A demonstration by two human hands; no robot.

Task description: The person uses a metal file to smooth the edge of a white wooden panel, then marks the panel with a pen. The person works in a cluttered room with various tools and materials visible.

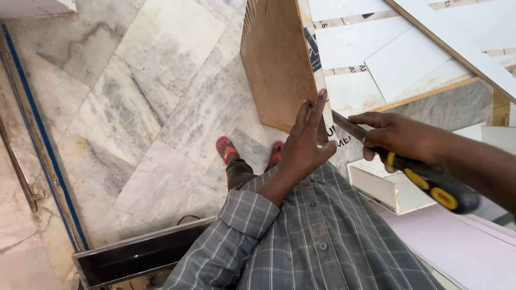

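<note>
**Filing the corner of a plywood panel, seen from the head camera**

Head view. The left hand point(303, 147) stands with fingers straight and together, its palm and fingertips flat against the lower edge of an upright brown plywood panel point(279, 64), bracing it. The panel rests with its bottom corner just above the person's waist and leans against a white laminated tabletop with a raw wood edge point(376, 64). The right hand point(398, 139) is wrapped around a long flat metal file with a black-and-yellow handle point(430, 185); the index finger lies along the blade near its root, and the grey blade point(348, 126) runs up and to the left until its tip meets the panel corner right beside the left fingertips. Whether the tip passes behind the panel cannot be told.

Below the hands lie the person's grey checked shirt point(322, 236), red sandals point(226, 147) on a grey-veined marble floor point(161, 80), a small white open box point(392, 188) just under the file handle, a pale pink sheet point(462, 247) and a dark metal channel point(134, 255).

Judged step: the panel edge is being dressed at its lower corner, blade already on the work. The next stroke calls for a firm brace from the left palm, the blade kept flat along the edge, and the left fingertips kept clear of the file's travel.
</note>
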